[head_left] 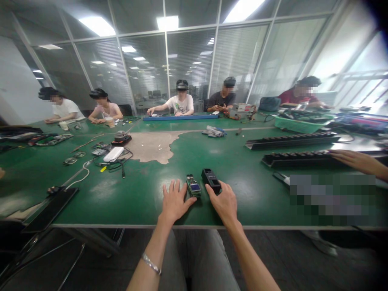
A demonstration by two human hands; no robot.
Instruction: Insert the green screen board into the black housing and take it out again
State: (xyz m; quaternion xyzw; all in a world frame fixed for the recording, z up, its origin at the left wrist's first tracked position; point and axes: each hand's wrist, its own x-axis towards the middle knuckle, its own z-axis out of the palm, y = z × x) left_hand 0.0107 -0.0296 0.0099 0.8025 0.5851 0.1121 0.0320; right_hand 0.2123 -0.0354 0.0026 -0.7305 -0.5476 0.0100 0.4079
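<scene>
A: Hands, taking circuit board (194,186) as clock centre?
B: It lies between them; left hand (174,202) at 8, flat, fingers wide; thumb contact unclear; right hand (223,202) at 4, gripping black case (211,179) at 2.
A: Obstacles?
B: White device (114,154), 10; black rails (297,158), 2; co-worker's hand (353,157) at the nearer.
A: Edges, room?
B: Table edge (136,226), 6; green tabletop (190,155) reaches toward blue bar (181,117), 12.

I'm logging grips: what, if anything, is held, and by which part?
The black case, by its near end, in the right hand. The left hand holds nothing.
</scene>
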